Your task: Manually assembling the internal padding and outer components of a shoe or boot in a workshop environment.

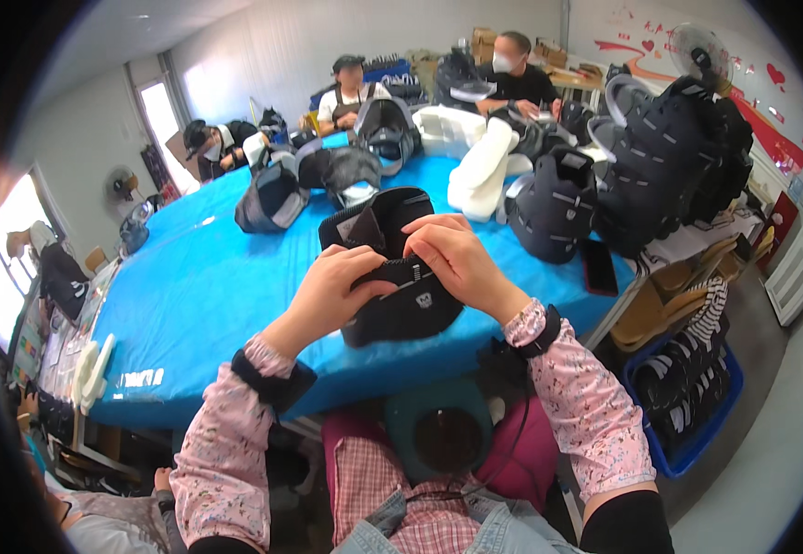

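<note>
Left hand: we find our left hand (335,288) closed round the near left side of a black padded fabric shoe upper with a ribbed grey band and a small white badge (392,268), thumb lying across its top edge
Right hand: our right hand (457,260) has its fingers curled and pinching the top of the same upper at the ribbed band, just beside the left thumb
Held piece: we note it is raised clear above the near edge of the long table with a bright blue cover (198,286), its open end facing away from us
Sleeves: both forearms wear pink floral sleeves with dark cuffs
Table load: we record heaps of black uppers (669,157) at the far right, white moulded inserts (480,166) mid-table, and a dark flat phone (599,268) near the right edge
Floor: a blue plastic crate of black and white pieces (688,388) stands right of us
Others: three people sit at the far end
</note>
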A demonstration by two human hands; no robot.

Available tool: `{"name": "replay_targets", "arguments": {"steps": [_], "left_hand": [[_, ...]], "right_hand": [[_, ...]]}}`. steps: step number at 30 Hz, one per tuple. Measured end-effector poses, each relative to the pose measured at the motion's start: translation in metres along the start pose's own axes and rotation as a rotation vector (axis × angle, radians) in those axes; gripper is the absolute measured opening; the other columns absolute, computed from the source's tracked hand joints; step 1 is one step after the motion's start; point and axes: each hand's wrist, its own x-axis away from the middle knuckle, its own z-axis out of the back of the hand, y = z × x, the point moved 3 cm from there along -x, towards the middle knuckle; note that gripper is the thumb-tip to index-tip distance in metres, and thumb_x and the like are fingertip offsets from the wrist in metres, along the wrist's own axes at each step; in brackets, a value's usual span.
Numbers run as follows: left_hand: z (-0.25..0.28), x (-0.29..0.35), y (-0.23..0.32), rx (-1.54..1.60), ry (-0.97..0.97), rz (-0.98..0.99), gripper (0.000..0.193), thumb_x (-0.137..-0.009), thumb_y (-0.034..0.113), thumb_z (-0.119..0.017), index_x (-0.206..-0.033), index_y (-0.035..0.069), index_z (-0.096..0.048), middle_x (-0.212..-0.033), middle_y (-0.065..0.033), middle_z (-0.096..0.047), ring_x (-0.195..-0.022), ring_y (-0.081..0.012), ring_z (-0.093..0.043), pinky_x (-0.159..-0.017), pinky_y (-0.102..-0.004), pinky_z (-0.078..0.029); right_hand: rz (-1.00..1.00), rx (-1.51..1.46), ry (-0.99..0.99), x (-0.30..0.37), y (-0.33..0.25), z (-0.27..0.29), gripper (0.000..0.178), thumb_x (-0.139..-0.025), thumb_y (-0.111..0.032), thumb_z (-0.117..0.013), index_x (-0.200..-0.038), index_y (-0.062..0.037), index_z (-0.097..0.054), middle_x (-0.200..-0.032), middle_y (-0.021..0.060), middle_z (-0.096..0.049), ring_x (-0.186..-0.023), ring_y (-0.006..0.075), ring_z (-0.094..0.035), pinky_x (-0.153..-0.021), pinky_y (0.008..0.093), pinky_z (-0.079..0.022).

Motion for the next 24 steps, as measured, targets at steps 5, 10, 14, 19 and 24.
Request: {"name": "replay_targets", "arguments": {"steps": [5, 10, 14, 19, 24], "left_hand": [[0.048, 0.007, 0.049, 0.042, 0.245, -0.018, 0.020, -0.081, 0.017, -0.063, -0.093, 0.001, -0.059, -0.087, -0.0110, -0.060, -0.081, -0.0299, -0.055, -0.075, -0.0353, -0.039], [0.056, 0.017, 0.090, 0.889, 0.326, 0.045, 0.016, -0.092, 0.011, -0.054, -0.099, -0.002, -0.058, -0.088, -0.0053, -0.058, -0.081, -0.0147, -0.054, -0.073, -0.0253, -0.042], [0.074, 0.026, 0.076, 0.655, 0.175, -0.046, 0.020, -0.088, 0.014, -0.061, -0.098, -0.002, -0.058, -0.084, -0.0077, -0.057, -0.077, -0.0170, -0.055, -0.069, -0.0276, -0.043], [0.085, 0.019, 0.085, 0.193, -0.256, -0.066, 0.032, -0.078, 0.029, -0.072, -0.084, 0.001, -0.059, -0.071, -0.0131, -0.056, -0.066, -0.0309, -0.055, -0.060, -0.0373, -0.043], [0.055, 0.031, 0.093, 0.411, -0.556, 0.126, 0.046, -0.086, 0.037, -0.066, -0.063, 0.000, -0.052, -0.050, -0.0042, -0.040, -0.047, -0.0132, -0.038, -0.046, -0.0318, -0.032]], "right_hand": [[0.080, 0.003, 0.160, -0.043, -0.060, 0.022, 0.027, -0.095, -0.021, -0.049, -0.076, -0.0032, -0.057, -0.067, 0.0124, -0.054, -0.071, 0.0308, -0.054, -0.076, 0.0368, -0.041], [-0.351, -0.949, 0.133, -0.037, -0.084, -0.004, 0.039, -0.100, -0.030, -0.041, -0.077, -0.0008, -0.055, -0.068, 0.0079, -0.052, -0.067, 0.0221, -0.050, -0.069, 0.0306, -0.040], [-0.169, -0.577, 0.060, -0.036, -0.087, 0.008, 0.040, -0.101, -0.030, -0.040, -0.078, -0.0002, -0.055, -0.072, 0.0079, -0.053, -0.075, 0.0192, -0.050, -0.071, 0.0302, -0.040], [0.141, -0.146, 0.059, -0.041, -0.094, 0.041, 0.028, -0.095, -0.018, -0.050, -0.073, -0.0018, -0.055, -0.066, 0.0088, -0.055, -0.068, 0.0263, -0.054, -0.074, 0.0347, -0.042], [0.384, 0.117, -0.041, -0.041, -0.108, 0.036, 0.025, -0.086, -0.013, -0.061, -0.064, -0.0069, -0.049, -0.057, 0.0066, -0.048, -0.058, 0.0248, -0.053, -0.073, 0.0360, -0.044]]}}
